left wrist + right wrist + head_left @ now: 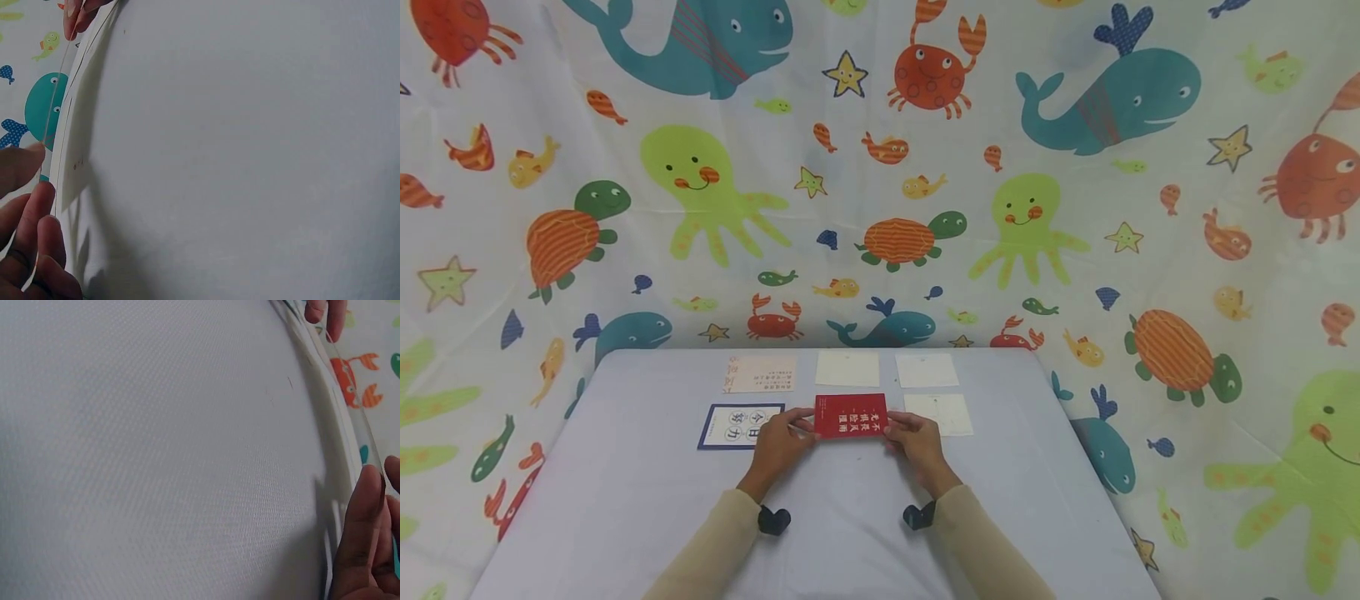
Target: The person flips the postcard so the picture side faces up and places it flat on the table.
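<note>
A red card (851, 416) with pale printed characters is held up between both hands above the table. My left hand (782, 443) pinches its left edge, thumb and fingers on either side. The right hand (919, 446) pinches the opposite edge in the same way. Seen edge-on in the left wrist view, the card is a thin line between the left fingers (44, 203) and the other hand's fingertips. The right wrist view likewise shows its thin edge at the right fingers (365, 525). A blue-bordered card (715, 429) lies partly behind my left hand.
A pink printed card (760, 374) and two pale cards, one middle (847, 368) and one right (927, 370), form the back row. Another pale card (951, 415) lies beside the right hand. The white-covered table (625, 500) ends at a cloth (820, 183) patterned with sea animals.
</note>
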A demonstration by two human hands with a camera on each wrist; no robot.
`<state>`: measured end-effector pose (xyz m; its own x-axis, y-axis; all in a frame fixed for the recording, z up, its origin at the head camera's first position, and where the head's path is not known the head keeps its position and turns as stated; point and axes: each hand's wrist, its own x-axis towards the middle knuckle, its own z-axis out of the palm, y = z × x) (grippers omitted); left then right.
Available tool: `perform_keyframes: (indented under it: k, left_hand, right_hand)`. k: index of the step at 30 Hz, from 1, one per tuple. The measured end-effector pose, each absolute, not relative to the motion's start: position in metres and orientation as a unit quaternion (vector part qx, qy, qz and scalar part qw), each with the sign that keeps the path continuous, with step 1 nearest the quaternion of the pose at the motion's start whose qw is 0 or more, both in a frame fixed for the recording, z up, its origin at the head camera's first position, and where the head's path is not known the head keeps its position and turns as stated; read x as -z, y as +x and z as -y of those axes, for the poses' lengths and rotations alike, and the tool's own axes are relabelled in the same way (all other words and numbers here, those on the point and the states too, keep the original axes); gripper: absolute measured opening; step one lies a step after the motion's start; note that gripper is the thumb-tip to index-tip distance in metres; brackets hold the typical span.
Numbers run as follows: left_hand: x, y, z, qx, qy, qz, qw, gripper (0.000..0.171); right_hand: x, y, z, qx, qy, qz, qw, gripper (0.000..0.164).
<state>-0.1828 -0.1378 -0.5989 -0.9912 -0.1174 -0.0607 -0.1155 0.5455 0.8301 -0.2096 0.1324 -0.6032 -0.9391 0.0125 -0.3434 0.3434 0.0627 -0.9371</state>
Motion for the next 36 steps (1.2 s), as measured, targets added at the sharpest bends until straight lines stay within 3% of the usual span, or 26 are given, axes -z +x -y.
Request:
perform_keyframes:
  k: [9,21,36]
  left_hand:
    - [0.6025,-0.185,0.1387,0.459,0.063,0.886,-0.002,0.052]
    - [0.5984,-0.1811,0.1381,0.451,0.052,0.89,0.039,0.033]
    - [0.605,-0.1783,0.1362,0.452,0.054,0.89,0.031,0.021]
  right_hand:
    - [0.6038,-0.2109,-0.1308,0.647,0.119,-0.743,0.126,0.043]
    - [0.6026,-0.2064,-0.129,0.64,0.141,-0.749,0.095,0.027]
    - [0.6064,-0.2036,-0.1301,0.637,0.152,-0.752,0.081,0.019]
